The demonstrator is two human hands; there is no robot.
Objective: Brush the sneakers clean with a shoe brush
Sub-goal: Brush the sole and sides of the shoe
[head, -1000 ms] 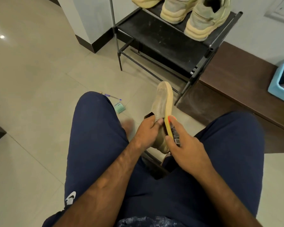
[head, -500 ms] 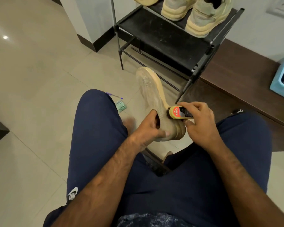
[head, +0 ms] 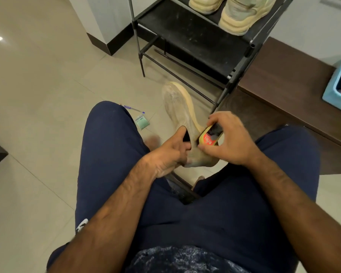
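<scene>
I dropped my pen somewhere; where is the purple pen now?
In the head view, the purple pen lies on the tiled floor, left of centre, beside the person's left knee and just above a small green packet.

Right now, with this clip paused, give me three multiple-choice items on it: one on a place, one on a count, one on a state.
1. Where does the pen lie?
A. on the rack
B. on the floor by the left knee
C. in the blue tub

2. How many sneakers show on the shoe rack?
A. two
B. none
C. five

3. What does the right hand hold?
A. nothing
B. a cloth
C. the brush, against the sneaker

Key: 1 B, the pen rests on floor tile; 2 A, two pale sneakers sit there; 3 C, fingers wrap the brush at the heel while the left hand grips the sneaker.
</scene>
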